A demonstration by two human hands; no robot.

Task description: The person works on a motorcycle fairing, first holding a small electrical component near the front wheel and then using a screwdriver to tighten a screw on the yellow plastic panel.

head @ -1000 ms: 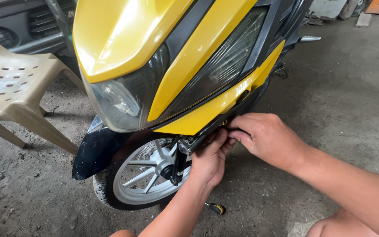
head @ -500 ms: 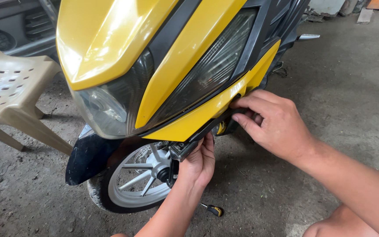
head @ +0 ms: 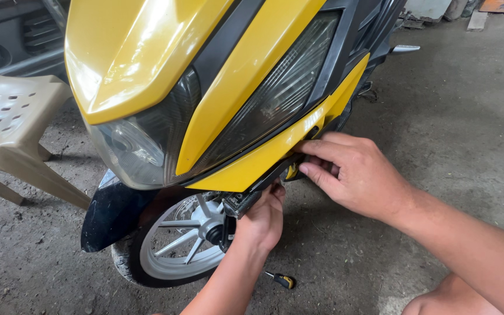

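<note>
Two hands under the nose of a yellow scooter

The right hand [head: 354, 172] pinches the lower edge of the yellow front panel [head: 275, 151] with its fingers; the left hand [head: 262, 219] reaches up beneath it beside the front wheel [head: 176, 251], fingers hidden, so I cannot tell their grip. A small screwdriver [head: 281, 280] lies on the floor below, a plastic chair [head: 7, 134] off to one side

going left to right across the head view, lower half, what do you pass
beige plastic chair → black front fender → front wheel → left hand → screwdriver on the floor → right hand
</note>
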